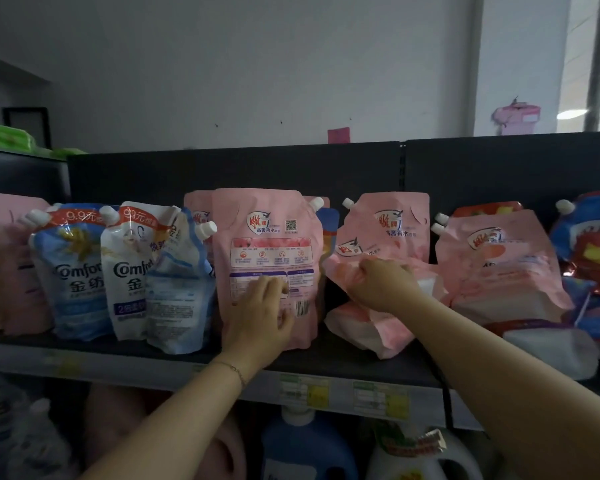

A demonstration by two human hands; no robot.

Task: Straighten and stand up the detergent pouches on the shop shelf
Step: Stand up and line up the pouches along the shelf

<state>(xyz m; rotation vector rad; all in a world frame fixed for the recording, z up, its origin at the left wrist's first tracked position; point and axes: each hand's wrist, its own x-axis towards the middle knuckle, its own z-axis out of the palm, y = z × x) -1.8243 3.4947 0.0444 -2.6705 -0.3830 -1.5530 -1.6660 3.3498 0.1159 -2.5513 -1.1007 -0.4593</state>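
Shelf (326, 363): dark board with a dark back panel, pouches in a row along it.
Upright pink pouch (267, 233): centre of the shelf, standing on its base, printed back facing out, white spout at top right.
Slumped pink pouch (361, 327): just right of it, folded over and crumpled, lower part lying on the board.
Comfort pouches (80, 271): blue and white, left of centre, standing, leaning on one another.
Left hand (260, 317): fingers straight, flat against the upright pouch's face.
Right hand (381, 284): fingers curled, gripping the slumped pouch's folded top.
Price labels (303, 389): on the shelf's front edge.
Bracelet (234, 370): thin, on the left wrist.
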